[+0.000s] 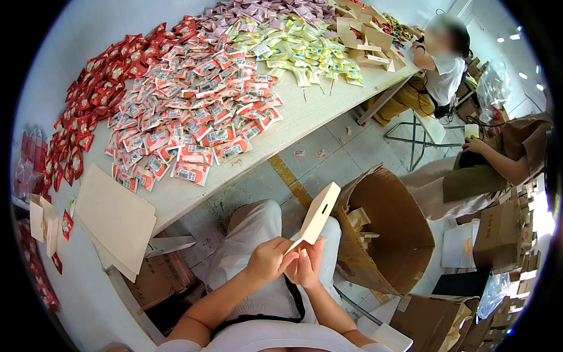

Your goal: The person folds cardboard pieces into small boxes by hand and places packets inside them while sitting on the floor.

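Note:
Above my lap, both hands grip the lower end of a small cream cardboard box (pixel 319 215). It is tilted, with a dark slot in one face and a flap at the end by my fingers. My left hand (pixel 268 260) is closed on its left side. Fingers bent together, my right hand (pixel 307 262) pinches the flap end. What is inside the box is hidden. On the table to the left lies a stack of flat cream card blanks (pixel 111 214).
Heaps of red-and-white packets (pixel 199 117), dark red packets (pixel 108 76) and yellow-green packets (pixel 305 56) cover the table (pixel 293 114). A big open carton (pixel 390 234) holding small boxes stands by my right knee. Two people sit at right; more cartons (pixel 498 234) are stacked there.

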Demonstrator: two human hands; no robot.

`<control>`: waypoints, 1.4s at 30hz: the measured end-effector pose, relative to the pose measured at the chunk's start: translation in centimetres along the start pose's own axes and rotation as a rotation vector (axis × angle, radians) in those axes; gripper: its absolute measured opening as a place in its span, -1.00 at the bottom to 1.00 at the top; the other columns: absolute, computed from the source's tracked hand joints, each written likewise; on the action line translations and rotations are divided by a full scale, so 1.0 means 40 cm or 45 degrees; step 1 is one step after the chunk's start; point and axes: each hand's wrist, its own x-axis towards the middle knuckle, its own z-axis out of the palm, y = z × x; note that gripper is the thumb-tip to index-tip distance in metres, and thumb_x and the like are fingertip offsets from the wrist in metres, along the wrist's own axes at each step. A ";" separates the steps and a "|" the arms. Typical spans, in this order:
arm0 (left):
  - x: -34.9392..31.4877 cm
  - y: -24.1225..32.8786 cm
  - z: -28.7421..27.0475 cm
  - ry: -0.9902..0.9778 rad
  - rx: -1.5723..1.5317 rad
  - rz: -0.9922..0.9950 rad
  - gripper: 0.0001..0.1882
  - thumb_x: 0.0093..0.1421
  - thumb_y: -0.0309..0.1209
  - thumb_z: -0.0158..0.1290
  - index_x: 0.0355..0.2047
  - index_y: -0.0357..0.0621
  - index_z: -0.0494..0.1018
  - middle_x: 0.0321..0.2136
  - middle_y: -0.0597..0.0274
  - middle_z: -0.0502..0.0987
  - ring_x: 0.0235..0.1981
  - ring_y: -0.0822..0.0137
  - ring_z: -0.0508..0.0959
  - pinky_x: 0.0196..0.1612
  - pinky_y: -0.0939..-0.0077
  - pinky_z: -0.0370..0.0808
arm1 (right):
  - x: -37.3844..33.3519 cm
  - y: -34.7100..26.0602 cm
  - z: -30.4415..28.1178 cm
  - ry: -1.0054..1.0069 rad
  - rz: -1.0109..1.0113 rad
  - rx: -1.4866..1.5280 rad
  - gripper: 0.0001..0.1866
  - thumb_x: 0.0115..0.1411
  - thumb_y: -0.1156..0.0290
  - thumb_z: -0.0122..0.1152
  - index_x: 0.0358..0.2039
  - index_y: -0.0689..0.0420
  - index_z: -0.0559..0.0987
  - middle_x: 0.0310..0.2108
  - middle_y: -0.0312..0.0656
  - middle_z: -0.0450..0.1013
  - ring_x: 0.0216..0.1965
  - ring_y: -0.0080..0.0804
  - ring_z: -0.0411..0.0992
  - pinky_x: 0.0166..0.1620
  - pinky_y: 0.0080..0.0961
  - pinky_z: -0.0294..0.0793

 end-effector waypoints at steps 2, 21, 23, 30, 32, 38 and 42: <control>-0.001 0.004 -0.001 0.004 -0.003 -0.004 -0.72 0.17 -0.26 -0.09 -0.33 -0.26 0.41 -0.50 0.09 0.45 -0.53 0.13 0.47 -0.50 0.40 0.43 | 0.006 -0.022 0.008 -0.022 0.014 0.020 -0.60 0.11 0.45 -0.08 -0.04 0.21 0.12 -0.07 -0.11 0.14 -0.09 -0.41 0.16 -0.03 -0.45 0.15; 0.026 0.018 0.024 0.040 0.061 0.136 -0.58 0.13 -0.26 -0.06 -0.09 -0.33 0.36 -0.17 0.02 0.45 -0.32 0.13 0.53 -0.33 0.45 0.50 | 0.023 -0.025 -0.018 0.083 -0.138 -0.412 -0.72 0.07 0.43 0.00 -0.19 0.27 0.35 -0.32 -0.19 0.38 -0.32 -0.50 0.37 -0.27 -0.59 0.35; 0.025 0.014 0.027 0.060 0.040 0.136 -0.57 0.11 -0.28 -0.05 -0.08 -0.34 0.35 -0.17 0.01 0.45 -0.32 0.13 0.53 -0.33 0.45 0.50 | 0.022 0.007 -0.028 0.019 -0.302 -0.655 -0.72 0.07 0.41 -0.01 -0.21 0.28 0.38 -0.34 -0.18 0.39 -0.34 -0.46 0.38 -0.28 -0.55 0.36; 0.023 0.006 0.023 0.101 0.023 0.143 -0.57 0.06 -0.33 -0.01 -0.09 -0.35 0.35 -0.16 0.01 0.44 -0.32 0.13 0.53 -0.33 0.45 0.50 | 0.020 0.022 -0.017 0.042 -0.301 -0.598 -0.70 0.09 0.43 -0.08 -0.16 0.29 0.38 -0.31 -0.14 0.41 -0.32 -0.42 0.39 -0.28 -0.52 0.37; 0.024 0.008 0.020 0.075 0.073 0.163 -0.56 0.03 -0.34 0.01 -0.09 -0.35 0.35 -0.17 0.01 0.44 -0.33 0.15 0.53 -0.34 0.46 0.50 | 0.018 0.017 -0.026 0.011 -0.186 -0.565 -0.70 0.11 0.46 -0.11 -0.13 0.29 0.36 -0.28 -0.14 0.40 -0.29 -0.42 0.39 -0.26 -0.51 0.37; 0.028 0.015 0.021 0.102 0.159 0.193 -0.51 -0.05 -0.38 0.06 -0.06 -0.31 0.34 -0.17 0.04 0.45 -0.36 0.18 0.53 -0.36 0.47 0.50 | 0.001 0.021 -0.002 0.204 -0.115 -0.349 -0.66 0.14 0.31 0.02 -0.13 0.25 0.36 -0.25 -0.18 0.36 -0.24 -0.41 0.36 -0.22 -0.51 0.36; 0.032 0.013 0.027 0.103 0.146 0.181 -0.49 -0.06 -0.39 0.07 -0.05 -0.29 0.34 -0.17 0.06 0.45 -0.37 0.18 0.53 -0.38 0.48 0.50 | 0.002 0.026 -0.023 0.057 -0.129 -0.394 -0.67 0.16 0.37 -0.02 -0.10 0.26 0.34 -0.19 -0.18 0.35 -0.19 -0.42 0.35 -0.17 -0.51 0.36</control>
